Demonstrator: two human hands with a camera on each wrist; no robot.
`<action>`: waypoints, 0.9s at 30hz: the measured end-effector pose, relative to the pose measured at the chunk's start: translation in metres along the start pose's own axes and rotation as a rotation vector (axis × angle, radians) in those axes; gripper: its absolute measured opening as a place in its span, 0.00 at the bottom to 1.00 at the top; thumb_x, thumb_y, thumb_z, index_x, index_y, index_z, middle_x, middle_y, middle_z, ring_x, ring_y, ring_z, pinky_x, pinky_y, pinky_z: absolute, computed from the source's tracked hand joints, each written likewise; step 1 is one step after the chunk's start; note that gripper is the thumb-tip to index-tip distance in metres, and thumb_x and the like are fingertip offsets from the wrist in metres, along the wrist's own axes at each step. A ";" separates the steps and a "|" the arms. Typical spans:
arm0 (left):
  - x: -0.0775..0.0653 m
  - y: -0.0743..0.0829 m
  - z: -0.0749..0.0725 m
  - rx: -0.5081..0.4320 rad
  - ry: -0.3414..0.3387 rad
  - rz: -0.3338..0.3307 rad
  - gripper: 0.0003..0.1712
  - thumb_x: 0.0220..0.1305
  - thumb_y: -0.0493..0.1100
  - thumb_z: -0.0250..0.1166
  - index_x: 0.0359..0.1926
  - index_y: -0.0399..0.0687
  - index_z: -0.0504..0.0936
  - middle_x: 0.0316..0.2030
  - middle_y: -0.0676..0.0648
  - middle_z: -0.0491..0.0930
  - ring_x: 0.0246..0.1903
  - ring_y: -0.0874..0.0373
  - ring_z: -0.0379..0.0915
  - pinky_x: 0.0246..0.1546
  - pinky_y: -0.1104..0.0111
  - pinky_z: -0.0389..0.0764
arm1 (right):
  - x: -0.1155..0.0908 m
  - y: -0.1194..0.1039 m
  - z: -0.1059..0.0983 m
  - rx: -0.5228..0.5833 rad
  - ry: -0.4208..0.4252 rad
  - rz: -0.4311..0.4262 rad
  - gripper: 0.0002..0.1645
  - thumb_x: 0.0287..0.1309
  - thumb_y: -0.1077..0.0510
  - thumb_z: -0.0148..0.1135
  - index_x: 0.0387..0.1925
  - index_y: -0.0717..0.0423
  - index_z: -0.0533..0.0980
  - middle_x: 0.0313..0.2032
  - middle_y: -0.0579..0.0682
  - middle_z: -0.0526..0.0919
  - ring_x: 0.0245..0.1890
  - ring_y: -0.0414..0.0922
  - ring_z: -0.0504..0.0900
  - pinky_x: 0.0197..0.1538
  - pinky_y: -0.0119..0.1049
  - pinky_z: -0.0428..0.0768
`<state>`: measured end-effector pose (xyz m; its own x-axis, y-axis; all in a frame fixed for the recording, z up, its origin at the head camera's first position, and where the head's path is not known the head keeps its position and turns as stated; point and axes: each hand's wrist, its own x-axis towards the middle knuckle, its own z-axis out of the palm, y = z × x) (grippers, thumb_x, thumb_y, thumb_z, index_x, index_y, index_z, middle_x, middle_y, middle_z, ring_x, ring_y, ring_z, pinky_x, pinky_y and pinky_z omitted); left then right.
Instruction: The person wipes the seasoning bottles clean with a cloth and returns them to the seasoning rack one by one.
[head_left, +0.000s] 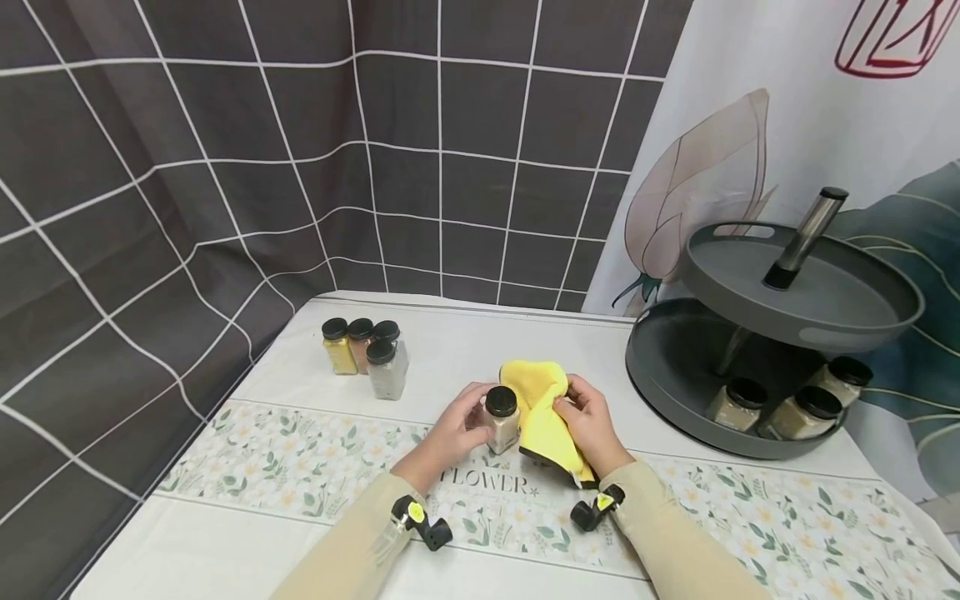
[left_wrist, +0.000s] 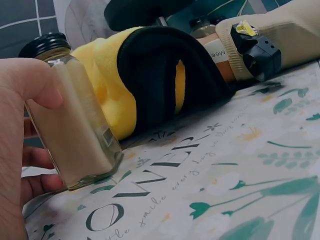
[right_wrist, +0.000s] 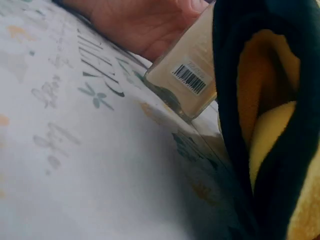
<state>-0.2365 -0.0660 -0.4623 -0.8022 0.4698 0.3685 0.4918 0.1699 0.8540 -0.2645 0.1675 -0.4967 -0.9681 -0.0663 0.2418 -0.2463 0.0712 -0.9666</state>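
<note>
My left hand (head_left: 459, 425) grips a square glass spice jar (head_left: 501, 423) with a black lid and pale powder inside. In the left wrist view the jar (left_wrist: 75, 120) leans slightly, its base at or just over the tablecloth, thumb in front and fingers behind. Just right of it, my right hand (head_left: 588, 421) pinches a yellow cloth (head_left: 542, 417) with a dark edge. The cloth hangs against or very near the jar's right side. From the right wrist the jar's barcode label (right_wrist: 190, 77) shows beside the folded cloth (right_wrist: 272, 135); the right fingers are hidden there.
Several black-lidded spice jars (head_left: 387, 367) stand grouped at the back left. A grey two-tier round tray (head_left: 652, 392) stands at the right, with three jars (head_left: 806, 412) on its lower level. A dark tiled-pattern curtain (head_left: 480, 192) hangs behind the table.
</note>
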 end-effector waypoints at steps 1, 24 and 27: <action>0.000 0.001 0.000 0.003 -0.002 0.002 0.34 0.46 0.24 0.56 0.59 0.38 0.67 0.48 0.44 0.69 0.36 0.38 0.66 0.38 0.53 0.74 | 0.000 0.000 0.000 -0.003 -0.006 -0.001 0.14 0.57 0.70 0.52 0.45 0.60 0.74 0.39 0.59 0.78 0.32 0.48 0.80 0.34 0.37 0.81; 0.003 -0.029 0.010 0.053 0.142 -0.126 0.29 0.49 0.39 0.71 0.53 0.44 0.72 0.42 0.46 0.75 0.39 0.52 0.75 0.43 0.62 0.79 | -0.003 -0.001 0.007 -0.349 -0.095 -0.500 0.16 0.54 0.67 0.60 0.46 0.54 0.74 0.40 0.49 0.79 0.32 0.42 0.78 0.33 0.34 0.79; 0.002 -0.014 0.009 0.074 0.149 -0.115 0.29 0.48 0.37 0.71 0.53 0.42 0.72 0.42 0.44 0.75 0.40 0.51 0.75 0.43 0.60 0.79 | -0.002 0.000 0.006 -0.519 -0.129 -0.572 0.11 0.52 0.64 0.63 0.38 0.50 0.75 0.33 0.45 0.77 0.29 0.39 0.72 0.29 0.31 0.74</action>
<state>-0.2419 -0.0593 -0.4768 -0.8932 0.3107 0.3249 0.4129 0.2810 0.8664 -0.2623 0.1616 -0.4974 -0.6791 -0.3458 0.6475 -0.7262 0.4451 -0.5240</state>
